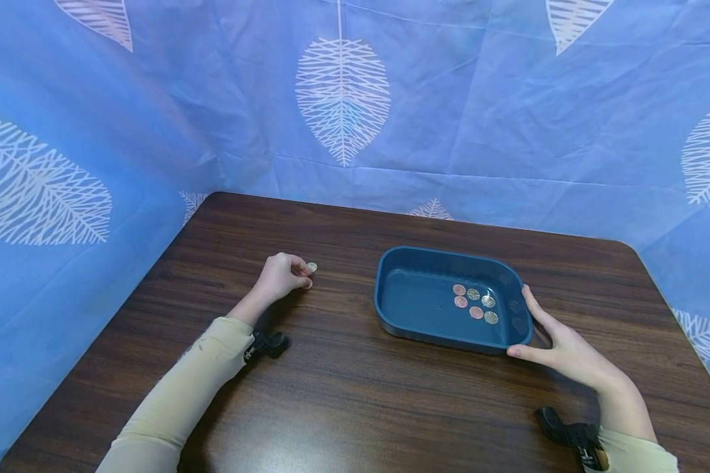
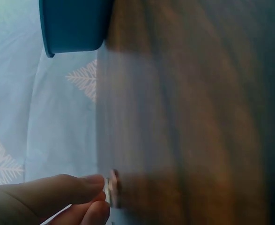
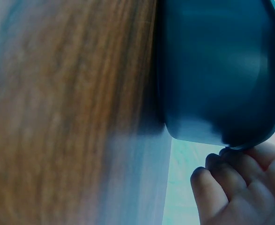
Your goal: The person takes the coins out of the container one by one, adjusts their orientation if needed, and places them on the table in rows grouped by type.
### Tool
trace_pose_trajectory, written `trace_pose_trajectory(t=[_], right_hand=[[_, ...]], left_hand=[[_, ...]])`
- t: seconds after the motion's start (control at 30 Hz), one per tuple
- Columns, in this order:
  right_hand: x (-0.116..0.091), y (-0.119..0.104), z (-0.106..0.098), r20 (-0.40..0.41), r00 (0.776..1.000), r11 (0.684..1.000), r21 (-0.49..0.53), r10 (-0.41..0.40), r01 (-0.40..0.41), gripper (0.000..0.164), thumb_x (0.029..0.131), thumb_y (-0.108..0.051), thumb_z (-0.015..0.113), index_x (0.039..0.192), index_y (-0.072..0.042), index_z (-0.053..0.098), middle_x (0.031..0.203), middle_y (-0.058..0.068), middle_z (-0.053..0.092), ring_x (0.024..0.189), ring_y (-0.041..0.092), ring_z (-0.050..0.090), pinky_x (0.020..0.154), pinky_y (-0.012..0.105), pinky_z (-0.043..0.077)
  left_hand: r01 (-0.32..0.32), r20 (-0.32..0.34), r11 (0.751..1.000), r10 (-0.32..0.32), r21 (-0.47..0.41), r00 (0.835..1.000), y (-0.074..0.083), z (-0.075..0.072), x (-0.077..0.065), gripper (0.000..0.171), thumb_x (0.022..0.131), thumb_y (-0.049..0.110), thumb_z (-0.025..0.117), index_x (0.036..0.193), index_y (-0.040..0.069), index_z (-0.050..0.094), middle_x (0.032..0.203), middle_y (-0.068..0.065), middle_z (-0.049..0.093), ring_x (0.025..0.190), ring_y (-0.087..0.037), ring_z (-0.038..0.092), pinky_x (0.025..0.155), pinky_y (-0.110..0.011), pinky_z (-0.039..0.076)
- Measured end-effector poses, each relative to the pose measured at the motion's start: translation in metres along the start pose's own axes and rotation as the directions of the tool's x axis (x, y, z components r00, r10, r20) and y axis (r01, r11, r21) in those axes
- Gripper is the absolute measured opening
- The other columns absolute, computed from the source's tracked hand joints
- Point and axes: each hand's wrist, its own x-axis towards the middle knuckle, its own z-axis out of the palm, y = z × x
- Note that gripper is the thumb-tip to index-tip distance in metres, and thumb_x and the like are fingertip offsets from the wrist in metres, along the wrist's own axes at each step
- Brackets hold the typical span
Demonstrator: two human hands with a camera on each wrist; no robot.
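Note:
At the left of the table, my left hand [image 1: 280, 276] has thumb and fingers together at a pale gold coin [image 1: 312, 267], which it pinches. A copper-coloured coin [image 2: 115, 187] sits right beside the pale one in the left wrist view; whether it too is held, I cannot tell. My right hand [image 1: 559, 345] spans the right end of a dark blue rectangular tray [image 1: 434, 337], holding it between thumb and fingers. Inside the tray, towards its right side, lie several coins [image 1: 476, 313], some copper and some gold-coloured. The tray's outer wall [image 3: 217, 75] fills much of the right wrist view.
The dark wooden table [image 1: 331, 381] has rounded far corners. Blue cloth [image 1: 449, 105] with white leaf prints hangs behind it and along both sides. Black straps with small devices [image 1: 266, 343] sit on both wrists.

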Motion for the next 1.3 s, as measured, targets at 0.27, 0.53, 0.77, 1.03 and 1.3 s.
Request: trace_pose_trajectory(t=[0.27, 0.53, 0.77, 1.03, 1.3], right_hand=[[-0.001, -0.001, 0.0, 0.006, 1.0, 1.0, 0.014, -0.007, 0.007, 0.097, 0.084, -0.034, 0.063, 0.138, -0.042, -0.017, 0.151, 0.016, -0.007, 0.13, 0.05, 0.012, 0.085, 0.066, 0.029], [-0.002, -0.001, -0.002, -0.001, 1.0, 1.0, 0.004, 0.0, 0.0, 0.097, 0.084, -0.035, 0.064, 0.138, -0.042, -0.017, 0.15, 0.017, -0.006, 0.13, 0.051, 0.011, 0.085, 0.067, 0.028], [0.0, -0.002, -0.001, -0.006, 1.0, 1.0, -0.008, 0.005, -0.005, 0.098, 0.084, -0.036, 0.064, 0.138, -0.041, -0.017, 0.15, 0.019, -0.004, 0.129, 0.052, 0.013, 0.084, 0.067, 0.029], [-0.001, 0.0, 0.0, 0.003, 1.0, 1.0, 0.015, -0.015, 0.015, 0.097, 0.084, -0.034, 0.064, 0.138, -0.041, -0.017, 0.151, 0.016, -0.006, 0.13, 0.05, 0.011, 0.086, 0.067, 0.028], [0.0, 0.0, -0.001, 0.01, 0.999, 0.998, 0.041, -0.041, 0.041, 0.097, 0.085, -0.03, 0.063, 0.14, -0.037, -0.016, 0.151, 0.014, -0.006, 0.132, 0.049, 0.009, 0.087, 0.067, 0.028]], left_hand=[[-0.089, 0.022, 0.985, 0.093, -0.151, 0.995, 0.03, -0.004, 0.002, 0.011, 0.082, 0.009, 0.066, 0.091, 0.004, 0.07, 0.079, -0.004, 0.065, 0.068, -0.019, 0.063, 0.055, -0.033, 0.053], [-0.327, -0.011, 0.934, 0.329, -0.142, 0.944, 0.089, 0.002, 0.008, 0.01, 0.083, 0.02, 0.067, 0.09, 0.015, 0.071, 0.081, 0.004, 0.065, 0.072, -0.008, 0.059, 0.065, -0.024, 0.049], [-0.358, 0.065, 0.901, 0.384, -0.246, 0.921, 0.131, 0.027, 0.02, 0.011, 0.082, 0.019, 0.068, 0.092, 0.015, 0.07, 0.081, 0.005, 0.064, 0.073, -0.007, 0.058, 0.064, -0.022, 0.048], [-0.359, 0.099, 0.894, 0.396, -0.266, 0.913, 0.162, 0.062, 0.034, 0.011, 0.082, 0.015, 0.068, 0.092, 0.011, 0.069, 0.082, 0.003, 0.064, 0.073, -0.005, 0.057, 0.065, -0.017, 0.047], [-0.319, 0.133, 0.896, 0.373, -0.308, 0.918, 0.183, 0.092, 0.035, 0.009, 0.082, 0.014, 0.067, 0.09, 0.011, 0.069, 0.078, 0.004, 0.062, 0.071, -0.005, 0.056, 0.062, -0.016, 0.046]])
